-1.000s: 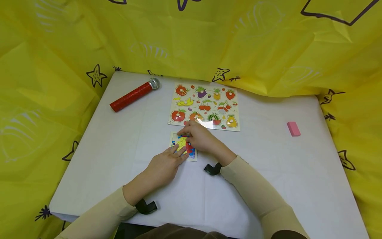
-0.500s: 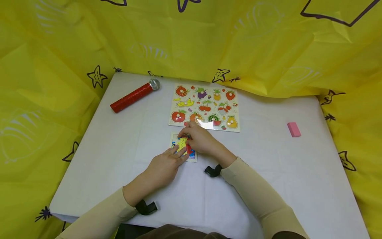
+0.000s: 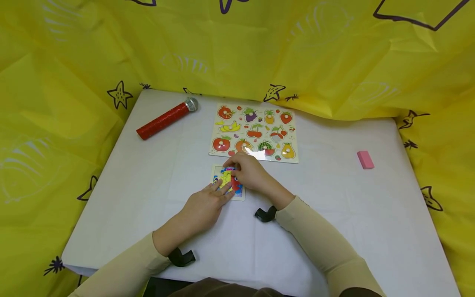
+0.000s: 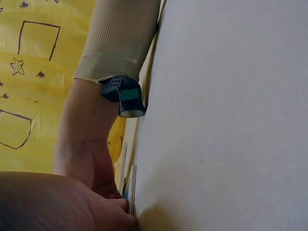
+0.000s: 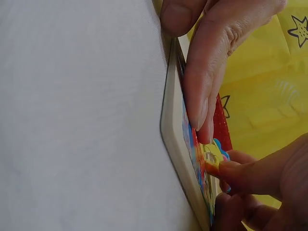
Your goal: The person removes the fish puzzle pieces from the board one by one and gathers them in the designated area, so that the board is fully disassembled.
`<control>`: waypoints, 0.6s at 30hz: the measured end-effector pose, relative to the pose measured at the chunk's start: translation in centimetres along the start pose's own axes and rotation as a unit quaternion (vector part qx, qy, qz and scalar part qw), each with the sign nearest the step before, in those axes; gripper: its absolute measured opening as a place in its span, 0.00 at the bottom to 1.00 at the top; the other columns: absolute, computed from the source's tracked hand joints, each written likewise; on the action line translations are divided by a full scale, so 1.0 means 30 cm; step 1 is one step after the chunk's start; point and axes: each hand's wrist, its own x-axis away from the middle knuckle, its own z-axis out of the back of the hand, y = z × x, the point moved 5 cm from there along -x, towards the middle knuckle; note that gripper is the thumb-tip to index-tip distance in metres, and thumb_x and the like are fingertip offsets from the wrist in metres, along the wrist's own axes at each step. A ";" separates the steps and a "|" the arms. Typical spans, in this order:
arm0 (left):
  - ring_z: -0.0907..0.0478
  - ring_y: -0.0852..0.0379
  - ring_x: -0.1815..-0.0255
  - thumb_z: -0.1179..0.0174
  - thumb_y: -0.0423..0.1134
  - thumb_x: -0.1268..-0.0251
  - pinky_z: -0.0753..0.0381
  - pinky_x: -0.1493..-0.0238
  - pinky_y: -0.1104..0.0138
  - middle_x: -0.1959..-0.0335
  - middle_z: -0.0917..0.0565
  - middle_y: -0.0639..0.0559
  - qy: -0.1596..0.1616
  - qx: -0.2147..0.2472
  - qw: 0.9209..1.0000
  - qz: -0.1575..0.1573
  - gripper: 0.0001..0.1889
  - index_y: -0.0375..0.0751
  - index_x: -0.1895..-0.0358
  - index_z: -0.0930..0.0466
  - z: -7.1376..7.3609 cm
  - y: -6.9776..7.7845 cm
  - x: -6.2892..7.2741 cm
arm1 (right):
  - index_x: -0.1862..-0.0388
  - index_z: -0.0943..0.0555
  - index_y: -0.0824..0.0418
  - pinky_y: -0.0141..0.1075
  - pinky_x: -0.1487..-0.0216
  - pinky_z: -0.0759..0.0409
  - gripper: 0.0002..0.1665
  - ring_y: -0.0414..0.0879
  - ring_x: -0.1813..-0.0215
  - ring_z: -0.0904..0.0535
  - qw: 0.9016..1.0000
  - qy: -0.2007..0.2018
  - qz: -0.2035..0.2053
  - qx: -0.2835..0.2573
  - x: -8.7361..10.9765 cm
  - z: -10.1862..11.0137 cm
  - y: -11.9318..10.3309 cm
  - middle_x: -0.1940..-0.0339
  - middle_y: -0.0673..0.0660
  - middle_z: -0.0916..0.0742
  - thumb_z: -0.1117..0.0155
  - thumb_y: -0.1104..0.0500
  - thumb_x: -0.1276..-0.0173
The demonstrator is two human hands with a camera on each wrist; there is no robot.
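A small jigsaw puzzle (image 3: 240, 197) with a yellow, red and blue picture in a pale frame lies on the white table. My left hand (image 3: 203, 207) rests on its near left part with fingers extended; in the right wrist view these fingers (image 5: 204, 82) lie flat on the picture. My right hand (image 3: 252, 173) is over its far right part. Between that hand's thumb and fingers is a puzzle piece (image 5: 211, 156) with yellow, blue and pink colours, raised at an angle from the board. The right fingers hide part of it. In the left wrist view, the board appears only edge-on.
Just beyond the puzzle lies a fruit peg board (image 3: 256, 132). A red toy microphone (image 3: 165, 119) is at the far left, and a pink block (image 3: 365, 160) at the right. Yellow patterned cloth (image 3: 237, 53) hangs around the table (image 3: 148, 185).
My right hand has shifted very slightly, and more of the piece's blue and pink edge shows beneath its fingers. The left hand has stayed in place.
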 end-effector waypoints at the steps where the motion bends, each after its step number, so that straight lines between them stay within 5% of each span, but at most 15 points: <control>1: 0.26 0.43 0.19 0.35 0.38 0.23 0.22 0.23 0.50 0.24 0.20 0.49 0.000 0.000 1.000 0.000 0.23 0.49 0.27 0.18 0.000 0.000 0.000 | 0.46 0.09 0.54 0.36 0.56 0.24 0.13 0.45 0.59 0.23 1.000 0.001 0.000 -0.003 0.001 0.000 0.000 0.59 0.50 0.15 0.28 0.65 0.27; 13: 0.26 0.43 0.19 0.36 0.37 0.23 0.22 0.23 0.51 0.24 0.20 0.49 0.001 -0.001 1.000 -0.001 0.23 0.49 0.28 0.17 0.002 0.002 -0.001 | 0.52 0.07 0.52 0.37 0.53 0.19 0.12 0.45 0.58 0.19 0.999 0.032 -0.016 -0.012 -0.002 -0.008 -0.008 0.61 0.50 0.10 0.27 0.65 0.29; 18: 0.26 0.43 0.19 0.35 0.37 0.24 0.22 0.23 0.50 0.24 0.19 0.49 0.006 -0.002 1.000 -0.003 0.23 0.49 0.28 0.17 0.004 0.003 0.001 | 0.57 0.07 0.54 0.39 0.51 0.18 0.05 0.46 0.56 0.16 0.996 0.044 -0.035 -0.061 0.004 0.001 -0.011 0.61 0.50 0.08 0.26 0.62 0.28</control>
